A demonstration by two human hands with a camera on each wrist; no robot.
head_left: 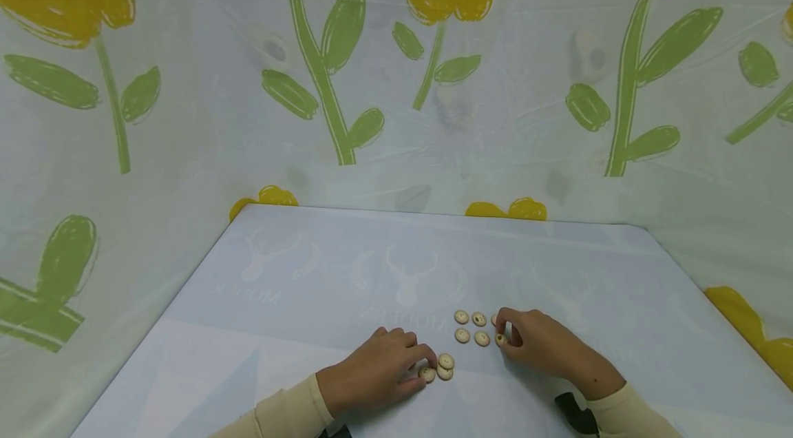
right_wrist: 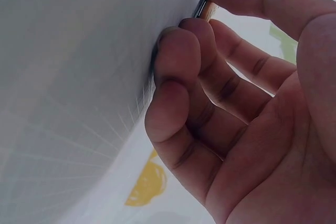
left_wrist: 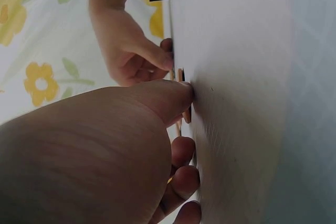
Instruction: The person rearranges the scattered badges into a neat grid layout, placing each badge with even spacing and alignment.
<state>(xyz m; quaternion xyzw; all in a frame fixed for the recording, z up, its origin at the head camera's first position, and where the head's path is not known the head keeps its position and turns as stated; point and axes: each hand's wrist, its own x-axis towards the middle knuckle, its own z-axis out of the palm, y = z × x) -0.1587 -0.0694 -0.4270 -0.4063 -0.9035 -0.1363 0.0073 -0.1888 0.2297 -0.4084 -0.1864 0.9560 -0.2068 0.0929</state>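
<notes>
Several round, pale wooden buttons lie on the table. My left hand (head_left: pixel 387 368) has its thumb and index finger at the two sides of a button (head_left: pixel 427 374), pinching it against the tabletop. Right beside it, one button (head_left: pixel 446 360) overlaps another button (head_left: pixel 445 373). Farther right, my right hand (head_left: pixel 545 345) pinches a button (head_left: pixel 501 339) at the end of the nearer of two short rows. Part of the far row's end button (head_left: pixel 494 319) is hidden by my right fingers. In the right wrist view, a button's edge (right_wrist: pixel 210 10) shows between thumb and fingers.
The buttons rest on a pale table (head_left: pixel 297 273) printed with faint deer heads and lettering. Behind it hangs a white curtain (head_left: pixel 204 114) with yellow flowers and green leaves. A dark band (head_left: pixel 576 414) is at the right wrist.
</notes>
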